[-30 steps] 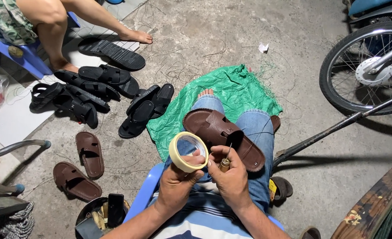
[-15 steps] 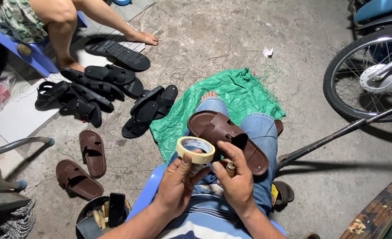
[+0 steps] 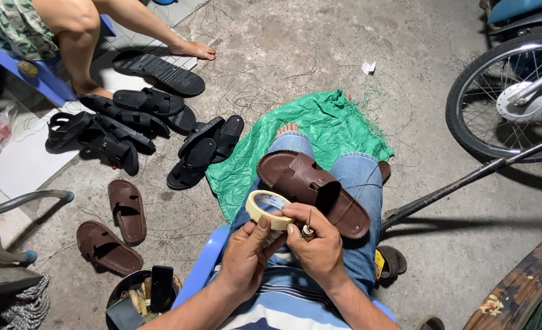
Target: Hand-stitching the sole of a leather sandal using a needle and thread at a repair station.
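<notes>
My left hand [image 3: 245, 255] grips a roll of cream masking tape [image 3: 267, 206] from below, its thumb pressed on the rim. My right hand [image 3: 315, 239] rests its fingertips on the same roll and also pinches a small brass-tipped tool [image 3: 308, 231] with a thin needle point upward. Both hands hover over my lap. A brown leather sandal [image 3: 315, 190] lies across my jeans-clad knees, just beyond the hands. My bare foot [image 3: 287, 129] rests on a green cloth [image 3: 320, 127] spread on the concrete floor.
Two brown sandals [image 3: 115, 227] and several black sandals [image 3: 151, 131] lie on the floor at left. Another person's bare legs [image 3: 133, 30] sit by a blue stool at top left. A motorbike wheel [image 3: 515, 98] stands right; a tool bucket [image 3: 141, 297] is at bottom left.
The tape roll has tipped from nearly upright to lying flatter and dropped lower toward my lap. Both hands stay on it and have drawn closer together.
</notes>
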